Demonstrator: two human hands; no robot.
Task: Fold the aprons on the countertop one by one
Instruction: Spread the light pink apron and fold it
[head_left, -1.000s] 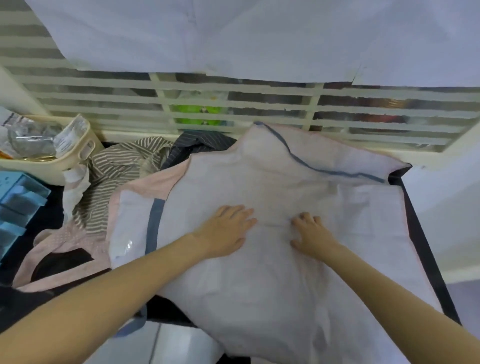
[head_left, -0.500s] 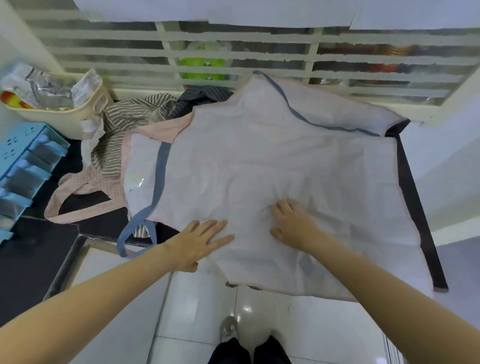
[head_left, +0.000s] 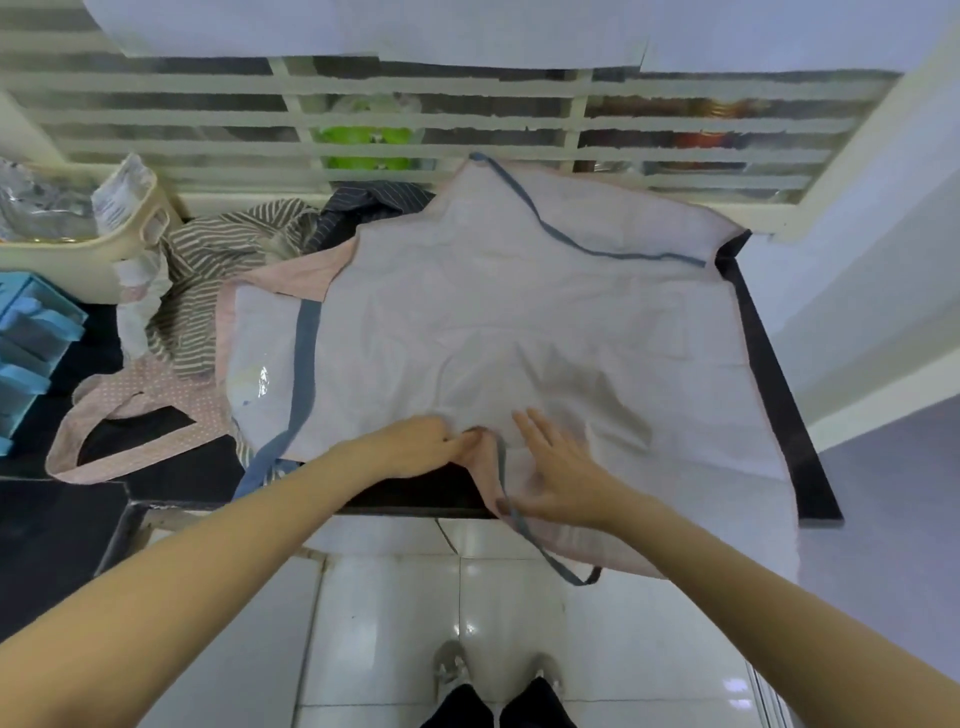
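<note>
Two hands working the near edge of a pale apron lying on a dark countertop

The pale apron (head_left: 519, 322) is lying spread across the black countertop (head_left: 769, 374), its near-right part hanging over the edge toward 5 o'clock. The left hand (head_left: 415, 447) is pinching the fabric edge at the middle, while the right hand (head_left: 556, 473) is resting just beside it with fingers straight, a blue strap (head_left: 524, 525) running under it (its thumb is touching the strap). At 9 o'clock a striped apron (head_left: 218, 260) is sitting bunched beside a cream basket (head_left: 104, 249).
</note>
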